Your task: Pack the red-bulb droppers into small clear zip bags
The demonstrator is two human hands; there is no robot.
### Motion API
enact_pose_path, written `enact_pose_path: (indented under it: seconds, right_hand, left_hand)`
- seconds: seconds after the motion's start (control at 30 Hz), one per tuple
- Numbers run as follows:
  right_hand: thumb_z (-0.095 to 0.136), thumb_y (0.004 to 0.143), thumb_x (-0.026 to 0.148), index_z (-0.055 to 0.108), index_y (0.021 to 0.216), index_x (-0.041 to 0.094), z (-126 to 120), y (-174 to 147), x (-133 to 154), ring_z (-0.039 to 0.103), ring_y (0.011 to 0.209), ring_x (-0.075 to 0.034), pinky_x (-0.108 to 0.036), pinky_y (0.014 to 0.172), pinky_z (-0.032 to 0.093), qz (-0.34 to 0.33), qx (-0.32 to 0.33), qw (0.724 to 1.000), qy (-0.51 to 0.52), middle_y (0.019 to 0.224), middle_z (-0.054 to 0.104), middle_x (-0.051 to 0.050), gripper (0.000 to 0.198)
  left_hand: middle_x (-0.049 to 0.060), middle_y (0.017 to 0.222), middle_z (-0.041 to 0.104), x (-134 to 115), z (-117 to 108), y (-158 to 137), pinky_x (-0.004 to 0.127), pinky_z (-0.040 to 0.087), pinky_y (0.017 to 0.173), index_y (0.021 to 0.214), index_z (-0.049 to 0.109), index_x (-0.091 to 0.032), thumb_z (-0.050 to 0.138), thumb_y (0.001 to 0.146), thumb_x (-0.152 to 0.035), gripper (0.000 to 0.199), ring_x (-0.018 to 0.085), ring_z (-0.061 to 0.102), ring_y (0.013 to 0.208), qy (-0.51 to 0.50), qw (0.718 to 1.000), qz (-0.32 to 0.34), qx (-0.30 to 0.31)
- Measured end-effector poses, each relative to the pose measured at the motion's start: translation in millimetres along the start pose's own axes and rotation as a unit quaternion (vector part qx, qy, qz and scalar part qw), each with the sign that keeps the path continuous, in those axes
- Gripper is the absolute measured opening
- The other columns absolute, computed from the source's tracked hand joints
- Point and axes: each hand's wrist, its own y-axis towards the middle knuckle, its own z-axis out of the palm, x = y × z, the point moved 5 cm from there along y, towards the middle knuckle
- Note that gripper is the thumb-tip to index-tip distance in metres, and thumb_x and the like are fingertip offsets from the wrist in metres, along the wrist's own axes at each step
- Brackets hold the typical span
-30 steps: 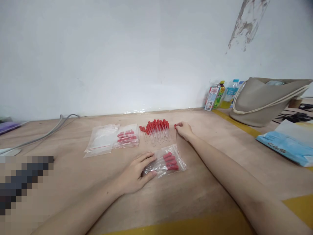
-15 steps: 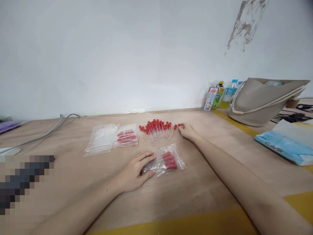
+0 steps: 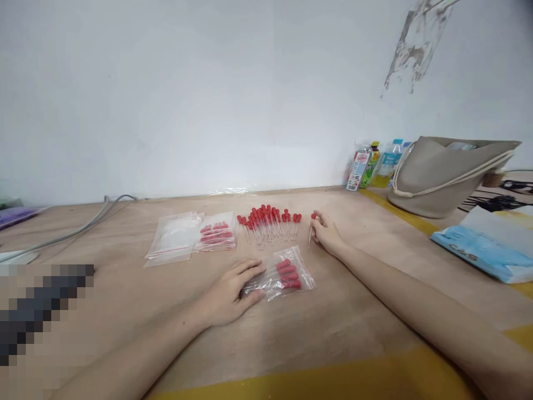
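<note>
My left hand (image 3: pixel 231 291) holds down the left end of a clear zip bag (image 3: pixel 307 276) on the table, fingers and thumb on either side of it. Inside the bag lie several droppers with red rubber bulbs (image 3: pixel 288 272); their glass ends are partly hidden by the hand. To the right of a row of loose droppers (image 3: pixel 266 218), my right hand (image 3: pixel 327 232) pinches a single dropper (image 3: pixel 313 216) by its red bulb, its thin tube pointing down. A filled bag of droppers (image 3: pixel 216 234) sits left of the row, against several flat clear bags (image 3: pixel 172 239).
At the right stand drink containers (image 3: pixel 361 166), a grey bag (image 3: pixel 449 178) with a cord, and a blue tissue pack (image 3: pixel 483 253). A grey cable (image 3: pixel 79 232) crosses the left side. Yellow tape (image 3: pixel 287 383) runs along the near part of the table.
My right hand has shifted slightly right, away from the row, with a dropper in its fingers. Two droppers now lie together at the row's right end. My left hand stays put.
</note>
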Motion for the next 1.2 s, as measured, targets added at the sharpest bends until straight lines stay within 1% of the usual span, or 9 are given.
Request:
enact_pose_path:
  seconds: [0.07, 0.2, 0.3, 0.4, 0.63, 0.83, 0.93, 1.03, 1.2]
  right_hand:
    - [0.044, 0.074, 0.029, 0.037, 0.116, 0.014, -1, -22, 2, 0.041, 0.033, -0.008, -0.02, 0.035, 0.034, 0.027, 0.014, 0.999, 0.032, 0.049, 0.048, 0.009, 0.045]
    - [0.054, 0.068, 0.032, 0.035, 0.103, 0.02, -5, -52, 11, 0.052, 0.044, -0.008, -0.02, 0.041, 0.044, 0.024, -0.009, 0.992, 0.12, 0.058, 0.049, 0.009, 0.041]
    - [0.057, 0.065, 0.027, 0.035, 0.094, 0.022, -6, -58, 13, 0.055, 0.048, -0.008, -0.021, 0.045, 0.048, 0.051, -0.044, 0.982, 0.178, 0.062, 0.049, 0.009, 0.037]
    - [0.057, 0.066, 0.025, 0.036, 0.091, 0.023, -2, -60, 13, 0.055, 0.048, -0.008, -0.022, 0.045, 0.049, 0.085, -0.034, 0.972, 0.216, 0.062, 0.05, 0.009, 0.033]
    - [0.06, 0.067, 0.028, 0.034, 0.087, 0.024, -3, -67, 15, 0.057, 0.052, -0.008, -0.024, 0.05, 0.052, 0.063, -0.053, 0.971, 0.223, 0.066, 0.05, 0.009, 0.033]
    - [0.062, 0.066, 0.034, 0.035, 0.089, 0.023, 9, -73, 20, 0.058, 0.052, -0.009, -0.024, 0.053, 0.05, 0.061, 0.047, 0.974, 0.212, 0.065, 0.053, 0.008, 0.037]
    - [0.064, 0.064, 0.038, 0.035, 0.087, 0.023, 6, -72, 20, 0.056, 0.05, -0.008, -0.023, 0.051, 0.047, 0.05, 0.042, 0.977, 0.203, 0.062, 0.054, 0.009, 0.04]
    - [0.067, 0.061, 0.042, 0.036, 0.082, 0.022, 6, -73, 21, 0.058, 0.054, -0.009, -0.025, 0.057, 0.048, 0.054, 0.054, 0.976, 0.202, 0.062, 0.057, 0.007, 0.043]
    - [0.074, 0.056, 0.037, 0.047, 0.076, 0.018, 10, -75, 24, 0.058, 0.062, -0.008, -0.025, 0.065, 0.046, 0.088, 0.154, 0.976, 0.129, 0.069, 0.061, 0.003, 0.038]
  left_hand:
    - [0.006, 0.133, 0.043, 0, 0, 0, 0.039, 0.034, 0.102, 0.128, 0.043, -0.023, 0.046, 0.087, -0.04, 0.045, 0.022, 0.039, 0.122, 0.003, 1.0, -0.002, 0.002]
    - [0.006, 0.134, 0.042, 1, 2, 0, 0.039, 0.034, 0.102, 0.128, 0.044, -0.024, 0.046, 0.087, -0.041, 0.045, 0.022, 0.039, 0.122, 0.008, 1.0, -0.006, 0.005]
    - [0.007, 0.134, 0.042, 0, 2, 0, 0.04, 0.034, 0.101, 0.128, 0.044, -0.023, 0.046, 0.087, -0.04, 0.044, 0.022, 0.039, 0.122, 0.008, 1.0, -0.005, 0.004]
    - [0.007, 0.133, 0.043, 0, 2, 1, 0.04, 0.034, 0.102, 0.127, 0.045, -0.022, 0.047, 0.087, -0.039, 0.044, 0.022, 0.039, 0.122, 0.007, 1.0, -0.003, 0.005]
    - [0.008, 0.133, 0.043, -1, 0, 2, 0.04, 0.034, 0.101, 0.127, 0.045, -0.021, 0.047, 0.086, -0.039, 0.045, 0.023, 0.04, 0.122, 0.008, 1.0, -0.008, 0.005]
    - [0.008, 0.133, 0.043, -3, -1, 2, 0.041, 0.034, 0.101, 0.126, 0.046, -0.022, 0.047, 0.086, -0.039, 0.043, 0.022, 0.04, 0.122, 0.009, 1.0, -0.008, 0.005]
    - [0.007, 0.133, 0.043, -3, -1, 2, 0.04, 0.034, 0.102, 0.127, 0.045, -0.022, 0.047, 0.086, -0.039, 0.044, 0.022, 0.039, 0.122, 0.009, 1.0, -0.007, 0.006]
    - [0.007, 0.133, 0.043, -3, -1, 2, 0.039, 0.033, 0.102, 0.127, 0.044, -0.021, 0.047, 0.086, -0.04, 0.045, 0.022, 0.039, 0.122, 0.009, 1.0, -0.007, 0.007]
    - [0.007, 0.132, 0.044, -3, -2, 1, 0.039, 0.034, 0.102, 0.13, 0.04, -0.021, 0.048, 0.086, -0.039, 0.048, 0.022, 0.04, 0.121, 0.004, 1.0, -0.004, -0.001]
